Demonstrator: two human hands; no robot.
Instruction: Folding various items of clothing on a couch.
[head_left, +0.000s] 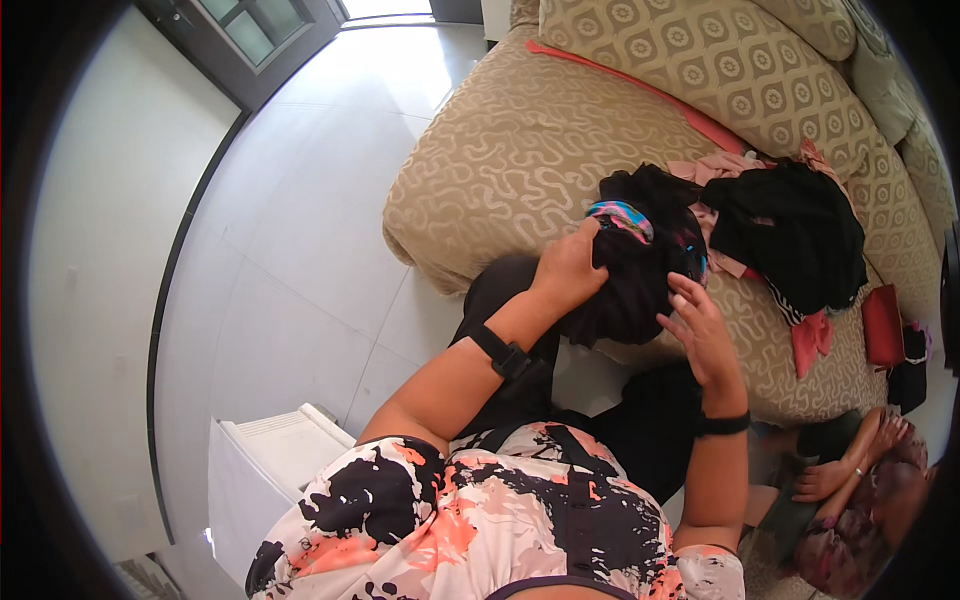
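My left hand (571, 266) grips a dark, bunched garment (637, 289) near a band of bright blue and pink patterned fabric (624, 217). The garment hangs over the front edge of the sofa seat (495, 161), above my knees. Just right of the cloth is my right hand (697, 322), its fingers spread and nothing held in them. Whether those fingertips brush the fabric is hard to tell. Farther right on the seat lies a heap with a black garment (791, 232) on top. Pink cloth (712, 169) shows from under it.
Patterned cushions (705, 67) line the sofa's back, with a coral strip (637, 86) along the seat. A red pouch (883, 326) lies at the right. Beside me sits another person (847, 487), arms crossed. A white cabinet-like piece (262, 457) stands at my left on the tiled floor (300, 247).
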